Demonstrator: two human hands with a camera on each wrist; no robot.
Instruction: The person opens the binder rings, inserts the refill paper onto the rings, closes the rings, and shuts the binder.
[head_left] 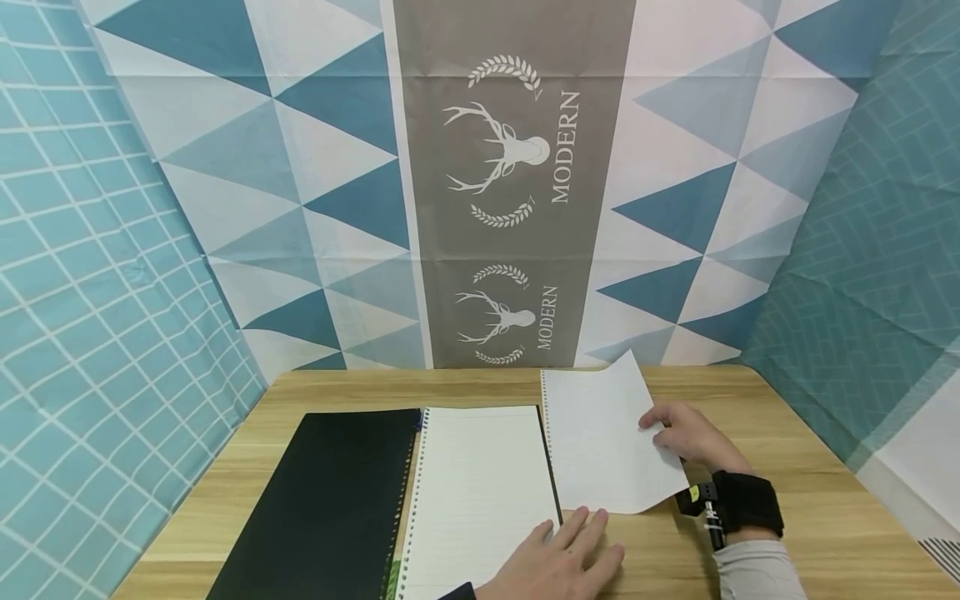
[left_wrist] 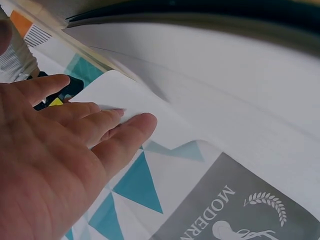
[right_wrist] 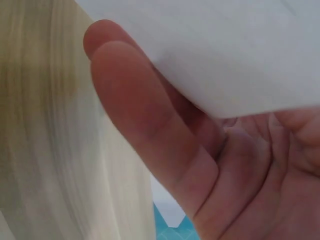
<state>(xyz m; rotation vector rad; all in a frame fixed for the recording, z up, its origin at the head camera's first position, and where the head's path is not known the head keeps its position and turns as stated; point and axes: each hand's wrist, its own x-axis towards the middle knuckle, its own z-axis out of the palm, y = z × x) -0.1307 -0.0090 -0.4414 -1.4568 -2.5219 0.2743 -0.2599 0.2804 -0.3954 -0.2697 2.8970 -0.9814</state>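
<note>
One loose white sheet point(head_left: 600, 450), a row of holes down its left edge, lies at right of centre, just beside the notebook's right edge. Its far right corner bends upward; its near right corner is lifted off the tabletop point(head_left: 787, 517). Right hand point(head_left: 693, 437): gripping the sheet by its right edge, thumb and fingers bent about it. Wrist carries a black band point(head_left: 747, 502); grey sleeve point(head_left: 759, 571) below.

Notebook point(head_left: 480, 483) lies open left of the sheet: pale ruled page on the right, holes along its left side, dark edge showing at right. Black cover point(head_left: 322, 500) lies flat to the left.

Left hand point(head_left: 551, 562): fingers extended and spread over the notebook's near right part; contact with the page cannot be told.

Far side: printed backdrop point(head_left: 510, 233), blue-and-white triangles flanking a grey stag panel. Left: blue tile-pattern sheeting point(head_left: 112, 275).
</note>
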